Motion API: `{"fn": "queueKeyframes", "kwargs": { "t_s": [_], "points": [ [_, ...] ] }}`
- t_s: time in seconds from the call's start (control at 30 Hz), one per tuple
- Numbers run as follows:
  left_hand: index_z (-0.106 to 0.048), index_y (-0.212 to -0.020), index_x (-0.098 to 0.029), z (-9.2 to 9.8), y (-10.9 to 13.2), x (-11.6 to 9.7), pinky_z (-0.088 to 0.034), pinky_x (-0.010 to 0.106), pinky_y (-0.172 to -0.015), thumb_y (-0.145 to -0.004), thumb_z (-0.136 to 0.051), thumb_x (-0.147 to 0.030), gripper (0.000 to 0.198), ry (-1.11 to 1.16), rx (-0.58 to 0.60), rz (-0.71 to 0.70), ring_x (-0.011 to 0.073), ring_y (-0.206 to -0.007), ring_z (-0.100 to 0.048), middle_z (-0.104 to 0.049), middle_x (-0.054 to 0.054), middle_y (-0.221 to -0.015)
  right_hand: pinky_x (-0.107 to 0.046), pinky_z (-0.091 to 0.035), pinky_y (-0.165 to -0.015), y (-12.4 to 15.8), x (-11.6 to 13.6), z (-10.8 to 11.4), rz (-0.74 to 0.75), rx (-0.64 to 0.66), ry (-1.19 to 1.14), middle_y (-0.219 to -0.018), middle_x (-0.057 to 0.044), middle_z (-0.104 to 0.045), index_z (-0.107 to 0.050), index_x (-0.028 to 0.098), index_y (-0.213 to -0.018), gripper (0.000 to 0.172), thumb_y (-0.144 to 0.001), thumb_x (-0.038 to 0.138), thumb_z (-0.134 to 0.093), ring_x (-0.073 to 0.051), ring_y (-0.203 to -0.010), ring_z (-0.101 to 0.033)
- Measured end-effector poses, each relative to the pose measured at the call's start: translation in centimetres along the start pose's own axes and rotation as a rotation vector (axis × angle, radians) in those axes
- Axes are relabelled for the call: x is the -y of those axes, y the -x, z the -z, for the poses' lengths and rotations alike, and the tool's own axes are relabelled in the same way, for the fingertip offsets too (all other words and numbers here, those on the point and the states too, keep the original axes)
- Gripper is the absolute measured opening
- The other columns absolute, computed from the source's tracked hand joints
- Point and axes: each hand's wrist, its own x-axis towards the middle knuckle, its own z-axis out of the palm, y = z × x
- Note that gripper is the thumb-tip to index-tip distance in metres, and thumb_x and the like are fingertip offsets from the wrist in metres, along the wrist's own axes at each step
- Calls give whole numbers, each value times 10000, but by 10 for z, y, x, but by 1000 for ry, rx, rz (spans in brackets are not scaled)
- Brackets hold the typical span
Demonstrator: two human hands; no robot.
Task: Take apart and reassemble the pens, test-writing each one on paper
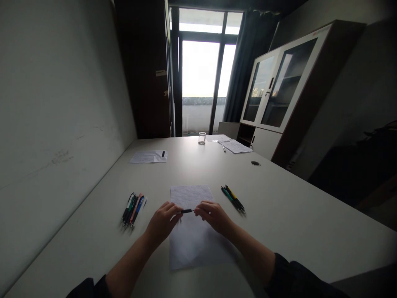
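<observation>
The pen (187, 211) lies at three o'clock from the left hand (164, 217), which grasps its barrel, and at nine from the right hand (214, 215), whose fingertips pinch its thin tip. Its long axis runs roughly nine to three, over the paper (192, 248), with both hands equally near. Loose pens (133, 209) sit at nine o'clock of the paper, more pens (233, 199) at two, a glass (202, 140) far off at twelve.

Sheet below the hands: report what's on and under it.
Faint marks line the far part of the sheet; the left hand and right hand, with a dark pen between them, hide some of it. Anything beneath it is covered.
</observation>
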Motion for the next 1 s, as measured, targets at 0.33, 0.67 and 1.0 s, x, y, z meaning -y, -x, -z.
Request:
{"fn": "queueKeyframes", "kwargs": {
  "t_s": [0.33, 0.67, 1.0],
  "points": [
    [-617, -980, -232, 3, -2, -1, -518, 292, -686, -886, -585, -130, 142, -2, -94, 97, 200, -863, -601, -643, 29, -910, -215, -440, -609, -2, -11, -7, -38, -28, 75, -801, -12, -662, -694, 202, -889, 144, -907, 322, -615, -106, -614, -556],
    [-608, -999, -220, 5, -3, -1, -549, 307, -680, -916, -524, -165, 130, 59, -139, 141, 202, -867, -609, -635, 52, -941, -254, -474, -682, -14, -3, -19, -18, 116, 181, -883, -29, -679, -729, 233, -952, 138, -878, 325, -657, -126, -662, -598],
    [-614, -992, -206, 9, -3, -5, -536, 302, -682, -905, -530, -151, 133, 41, -153, 140, 193, -843, -603, -639, 47, -911, -320, -483, -817, -28, 3, -42, -10, 204, 246, -978, -52, -658, -698, 265, -1093, 303, -834, 423, -704, -217, -927, -614]
  ]
}}
